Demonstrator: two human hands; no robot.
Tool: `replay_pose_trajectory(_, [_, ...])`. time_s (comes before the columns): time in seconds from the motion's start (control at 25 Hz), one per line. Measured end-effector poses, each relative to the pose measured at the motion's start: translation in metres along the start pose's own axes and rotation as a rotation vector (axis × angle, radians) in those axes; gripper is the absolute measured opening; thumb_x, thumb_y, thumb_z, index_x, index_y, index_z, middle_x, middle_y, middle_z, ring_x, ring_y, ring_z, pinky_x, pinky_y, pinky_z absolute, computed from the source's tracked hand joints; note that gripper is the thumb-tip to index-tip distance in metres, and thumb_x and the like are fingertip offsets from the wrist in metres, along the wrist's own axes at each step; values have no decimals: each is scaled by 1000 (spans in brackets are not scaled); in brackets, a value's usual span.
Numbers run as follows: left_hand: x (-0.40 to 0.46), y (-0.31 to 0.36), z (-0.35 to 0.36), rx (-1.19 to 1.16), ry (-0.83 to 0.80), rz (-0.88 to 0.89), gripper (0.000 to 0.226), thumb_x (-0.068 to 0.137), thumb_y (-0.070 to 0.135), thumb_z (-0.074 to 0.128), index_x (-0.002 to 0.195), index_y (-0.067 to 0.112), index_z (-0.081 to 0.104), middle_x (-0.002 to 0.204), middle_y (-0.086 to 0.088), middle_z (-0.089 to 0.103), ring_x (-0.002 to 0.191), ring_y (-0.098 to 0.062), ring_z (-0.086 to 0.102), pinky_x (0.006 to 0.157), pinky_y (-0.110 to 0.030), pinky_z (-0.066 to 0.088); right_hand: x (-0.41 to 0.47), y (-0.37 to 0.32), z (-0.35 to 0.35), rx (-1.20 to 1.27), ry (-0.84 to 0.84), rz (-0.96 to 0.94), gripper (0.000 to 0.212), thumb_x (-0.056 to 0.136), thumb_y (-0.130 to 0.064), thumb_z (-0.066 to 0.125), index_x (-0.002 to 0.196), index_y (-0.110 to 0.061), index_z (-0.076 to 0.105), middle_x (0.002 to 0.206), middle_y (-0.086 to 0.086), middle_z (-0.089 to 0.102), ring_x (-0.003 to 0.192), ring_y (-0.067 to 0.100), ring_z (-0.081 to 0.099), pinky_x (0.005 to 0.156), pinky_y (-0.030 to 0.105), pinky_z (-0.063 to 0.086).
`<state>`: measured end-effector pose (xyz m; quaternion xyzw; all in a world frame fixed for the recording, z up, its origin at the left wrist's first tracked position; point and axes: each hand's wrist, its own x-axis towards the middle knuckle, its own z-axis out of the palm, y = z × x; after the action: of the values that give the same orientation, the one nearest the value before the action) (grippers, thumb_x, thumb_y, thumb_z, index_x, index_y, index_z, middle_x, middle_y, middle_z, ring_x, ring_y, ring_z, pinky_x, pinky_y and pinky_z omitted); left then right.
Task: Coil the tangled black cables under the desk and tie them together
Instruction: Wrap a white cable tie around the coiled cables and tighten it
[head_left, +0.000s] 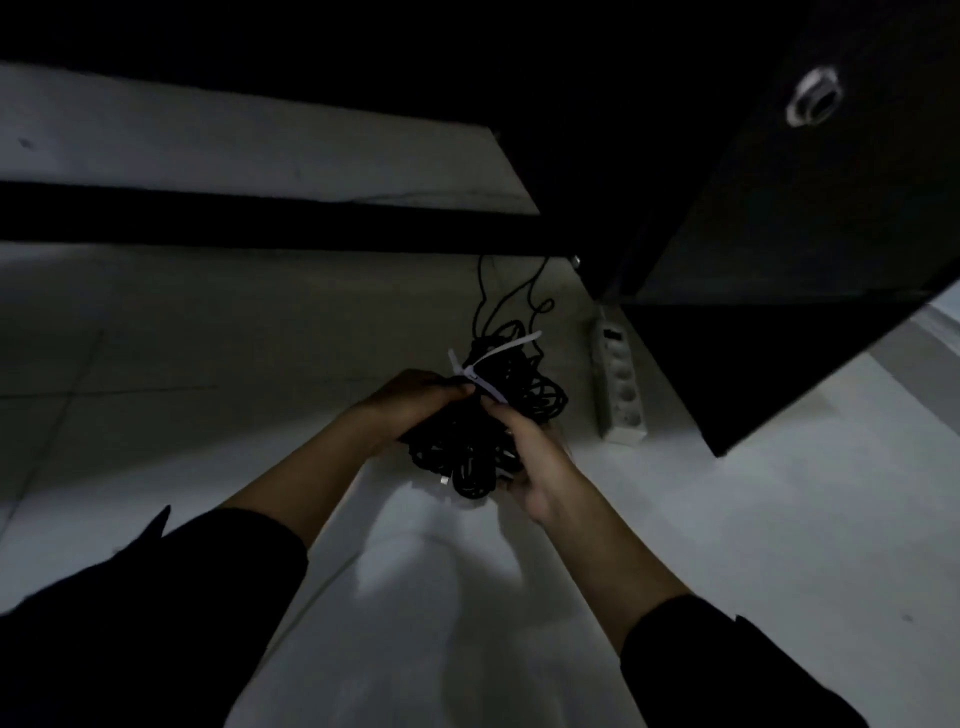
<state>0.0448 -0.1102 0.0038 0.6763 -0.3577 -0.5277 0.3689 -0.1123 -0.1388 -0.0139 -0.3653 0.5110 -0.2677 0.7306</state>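
Observation:
A bundle of coiled black cables (467, 457) hangs between both hands above the pale floor. A white zip tie (493, 364) wraps the top of the bundle, its long tail sticking up to the right. My left hand (415, 400) grips the bundle from the left, fingertips at the tie. From the right and below, my right hand (535, 462) holds the bundle, its thumb near the tie. Two thin black leads (483, 296) run from the bundle up toward the dark desk.
A white power strip (618, 389) lies on the floor right of the bundle, beside a black desk panel (779, 260). A dark crossbar (260, 223) spans the back. Grey tiled floor (156, 338) stretches to the left.

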Motion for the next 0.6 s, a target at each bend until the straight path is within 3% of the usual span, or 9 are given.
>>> replay_pose_trajectory(0.16, [-4,25,-46,-76,84,38,32,89,39,63,96,9,72,93,-11,72,82,-23,68,78,-30,52,19,-16,48,50,-34,-69,34,85,-30,69,114,-11,68,105,14,73,93,27,71,67,31,59])
replay_pose_trajectory(0.24, [-7,34,-71,-143,142,50,27,89,37,63,89,10,71,93,-13,71,78,-22,67,78,-30,51,30,-27,75,84,-46,-83,36,85,-29,69,114,-9,68,108,16,71,100,31,69,82,39,58])
replay_pose_trajectory(0.36, [-5,47,-100,-264,230,54,32,90,38,61,98,8,69,103,-14,69,82,-24,65,79,-27,49,51,-40,109,133,-113,-100,38,85,-27,68,118,-8,67,116,17,68,108,32,65,96,45,51])
replay_pose_trajectory(0.44, [-8,55,-112,-307,271,55,32,92,39,58,100,9,65,101,-10,64,76,-20,60,70,-26,46,67,-46,129,165,-99,-125,43,80,-27,73,118,-7,67,116,17,68,108,33,65,96,46,51])
replay_pose_trajectory(0.52, [-6,60,-124,-325,347,85,32,93,42,57,104,13,63,104,-8,62,71,-15,56,65,-25,43,78,-55,149,187,-69,-111,61,64,-33,83,117,-7,67,113,17,69,104,33,67,88,46,55])
replay_pose_trajectory(0.6, [1,63,-134,-408,392,114,42,91,49,56,116,16,60,110,-8,60,82,-19,58,73,-29,45,90,-67,168,204,-56,-98,59,67,-35,81,117,-9,65,112,15,69,101,32,67,75,39,59])
